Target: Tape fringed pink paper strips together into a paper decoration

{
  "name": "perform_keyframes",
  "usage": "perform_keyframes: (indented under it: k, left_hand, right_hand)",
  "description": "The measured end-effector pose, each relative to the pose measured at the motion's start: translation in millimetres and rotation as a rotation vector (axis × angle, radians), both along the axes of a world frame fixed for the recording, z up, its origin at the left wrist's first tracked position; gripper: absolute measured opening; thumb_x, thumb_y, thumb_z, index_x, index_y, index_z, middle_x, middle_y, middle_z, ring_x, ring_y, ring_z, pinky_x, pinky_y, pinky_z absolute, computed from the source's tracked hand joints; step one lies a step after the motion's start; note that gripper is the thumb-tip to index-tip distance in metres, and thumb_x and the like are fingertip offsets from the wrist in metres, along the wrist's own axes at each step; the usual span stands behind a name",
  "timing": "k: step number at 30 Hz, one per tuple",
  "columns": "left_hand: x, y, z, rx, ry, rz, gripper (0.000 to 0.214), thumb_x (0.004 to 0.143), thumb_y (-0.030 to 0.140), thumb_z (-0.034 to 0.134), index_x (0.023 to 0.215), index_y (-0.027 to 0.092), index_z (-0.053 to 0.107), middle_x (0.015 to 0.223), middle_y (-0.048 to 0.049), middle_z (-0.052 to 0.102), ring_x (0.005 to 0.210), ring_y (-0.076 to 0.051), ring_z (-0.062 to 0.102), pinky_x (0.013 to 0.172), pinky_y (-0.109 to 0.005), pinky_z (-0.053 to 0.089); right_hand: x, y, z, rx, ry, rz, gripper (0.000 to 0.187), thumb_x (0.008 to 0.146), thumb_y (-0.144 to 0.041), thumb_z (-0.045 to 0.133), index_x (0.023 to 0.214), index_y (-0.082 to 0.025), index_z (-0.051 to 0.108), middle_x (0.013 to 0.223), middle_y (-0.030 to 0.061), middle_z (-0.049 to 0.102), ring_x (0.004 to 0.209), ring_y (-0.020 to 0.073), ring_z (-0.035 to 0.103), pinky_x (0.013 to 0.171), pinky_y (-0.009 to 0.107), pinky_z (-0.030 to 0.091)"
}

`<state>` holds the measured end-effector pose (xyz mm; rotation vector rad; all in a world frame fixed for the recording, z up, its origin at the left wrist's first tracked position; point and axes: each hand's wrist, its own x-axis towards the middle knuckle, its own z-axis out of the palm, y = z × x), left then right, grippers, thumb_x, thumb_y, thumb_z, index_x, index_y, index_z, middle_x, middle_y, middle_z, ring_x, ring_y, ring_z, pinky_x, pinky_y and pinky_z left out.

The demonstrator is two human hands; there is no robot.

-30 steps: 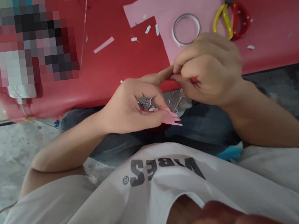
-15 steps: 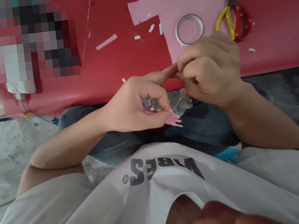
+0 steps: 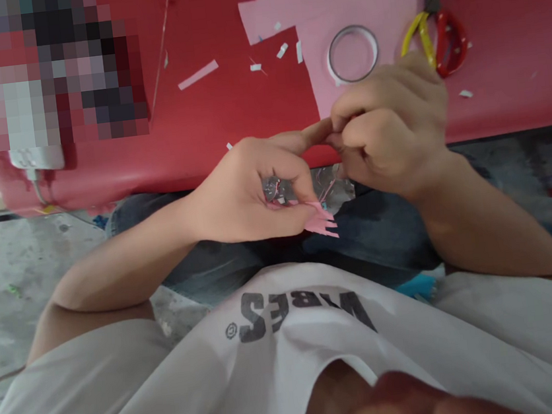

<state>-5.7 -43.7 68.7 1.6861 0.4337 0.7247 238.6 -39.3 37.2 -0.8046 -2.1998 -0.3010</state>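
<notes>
Between the thumb and index finger of my left hand (image 3: 249, 193) is a piece of pink paper (image 3: 321, 222), its end cut into narrow fringe strips. The other left fingers stretch across to my right hand (image 3: 391, 127), which is curled closed with thumb and index finger pressed together at the left fingertips. Whatever the right fingers pinch is hidden. Both hands hover over my lap at the near edge of the red table (image 3: 245, 114). Just beyond my right hand lie a roll of tape (image 3: 374, 39) and scissors (image 3: 452, 57) with one yellow and one red handle.
A large pink sheet (image 3: 312, 43) lies beneath the tape roll. Several white scraps and a pink paper strip (image 3: 198, 75) are scattered on the table. At the left, a white plug block with a cable (image 3: 36, 158) sits near a blurred-out area.
Both hands keep nearly the same pose. The fringed end of the pink paper has tilted very slightly downward, and the whole view has shifted a little.
</notes>
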Motion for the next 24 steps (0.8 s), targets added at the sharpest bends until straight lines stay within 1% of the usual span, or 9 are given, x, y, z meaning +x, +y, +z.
perform_keyframes:
  k: [5, 8, 10, 12, 14, 17, 20, 22, 24]
  left_hand:
    - [-2.5, 1.0, 5.3, -0.076, 0.017, -0.076, 0.015, 0.092, 0.031, 0.080, 0.079, 0.024, 0.076, 0.100, -0.0022, 0.081, 0.148, -0.031, 0.060, 0.125, -0.046, 0.052]
    - [-1.9, 0.4, 8.0, -0.137, -0.025, -0.088, 0.018, 0.094, 0.037, 0.080, 0.080, 0.025, 0.077, 0.110, 0.0000, 0.082, 0.153, -0.031, 0.055, 0.126, -0.048, 0.051]
    - [-1.0, 0.1, 9.2, -0.172, -0.054, -0.081, 0.016, 0.092, 0.035, 0.082, 0.080, 0.025, 0.077, 0.114, 0.0004, 0.082, 0.154, -0.031, 0.054, 0.128, -0.048, 0.050]
    - [-0.7, 0.0, 9.9, -0.193, -0.070, -0.077, 0.013, 0.090, 0.028, 0.083, 0.079, 0.024, 0.078, 0.110, -0.0010, 0.083, 0.155, -0.032, 0.052, 0.130, -0.049, 0.049]
    - [-1.1, -0.2, 10.5, -0.196, -0.089, -0.085, 0.010, 0.087, 0.020, 0.084, 0.079, 0.023, 0.079, 0.097, -0.0025, 0.083, 0.156, -0.033, 0.050, 0.133, -0.051, 0.045]
    - [-2.4, -0.7, 10.8, -0.217, -0.096, -0.093, 0.013, 0.086, 0.013, 0.081, 0.079, 0.023, 0.078, 0.083, -0.0022, 0.081, 0.157, -0.031, 0.049, 0.132, -0.050, 0.046]
    - [-2.6, -1.1, 9.5, -0.214, -0.081, -0.095, 0.010, 0.087, 0.017, 0.080, 0.080, 0.023, 0.078, 0.085, -0.0025, 0.082, 0.157, -0.031, 0.049, 0.123, -0.043, 0.056]
    - [-2.1, -1.0, 7.7, -0.177, -0.087, -0.096, 0.006, 0.085, 0.019, 0.081, 0.081, 0.022, 0.078, 0.086, -0.0030, 0.082, 0.156, -0.031, 0.050, 0.118, -0.038, 0.059]
    - [-1.6, -1.0, 6.6, -0.144, -0.097, -0.098, 0.006, 0.083, 0.016, 0.081, 0.081, 0.022, 0.079, 0.086, -0.0032, 0.082, 0.155, -0.032, 0.052, 0.112, -0.036, 0.061]
  right_hand:
    - [1.1, 0.6, -0.1, 0.047, 0.048, 0.041, 0.025, 0.090, -0.028, 0.065, 0.084, -0.027, 0.041, 0.087, -0.0057, 0.070, 0.068, 0.0161, 0.053, 0.070, 0.039, 0.035]
    - [1.0, 1.4, -0.6, 0.059, 0.098, 0.041, 0.023, 0.092, -0.024, 0.062, 0.082, -0.026, 0.042, 0.084, -0.0067, 0.067, 0.066, 0.0145, 0.050, 0.071, 0.038, 0.033]
    - [0.9, 2.5, -0.5, 0.078, 0.119, 0.048, 0.021, 0.092, -0.019, 0.060, 0.081, -0.025, 0.043, 0.082, -0.0073, 0.067, 0.066, 0.0143, 0.050, 0.071, 0.038, 0.033]
    - [0.8, 3.6, 0.9, 0.108, 0.127, 0.063, 0.022, 0.091, -0.018, 0.062, 0.081, -0.026, 0.044, 0.081, -0.0071, 0.068, 0.065, 0.0145, 0.050, 0.070, 0.038, 0.034]
    - [0.9, 3.4, 4.1, 0.119, 0.135, 0.062, 0.027, 0.087, -0.020, 0.069, 0.080, -0.026, 0.044, 0.080, -0.0061, 0.069, 0.066, 0.0152, 0.051, 0.069, 0.038, 0.035]
    - [1.9, -0.9, 10.7, 0.073, 0.132, 0.084, 0.036, 0.082, -0.019, 0.076, 0.073, -0.024, 0.041, 0.079, -0.0054, 0.072, 0.065, 0.0146, 0.053, 0.065, 0.037, 0.035]
    - [5.6, -7.8, 15.0, -0.027, 0.111, 0.095, 0.039, 0.086, -0.017, 0.075, 0.067, -0.021, 0.041, 0.093, -0.0041, 0.076, 0.072, 0.0121, 0.060, 0.068, 0.034, 0.041]
    - [9.6, -10.6, 14.1, -0.036, 0.094, 0.088, 0.037, 0.090, -0.019, 0.074, 0.067, -0.020, 0.044, 0.104, -0.0045, 0.077, 0.082, 0.0117, 0.065, 0.076, 0.034, 0.047]
    - [14.3, -10.7, 10.1, -0.039, 0.059, 0.079, 0.038, 0.094, -0.026, 0.072, 0.068, -0.019, 0.046, 0.105, -0.0073, 0.078, 0.088, 0.0111, 0.067, 0.079, 0.034, 0.049]
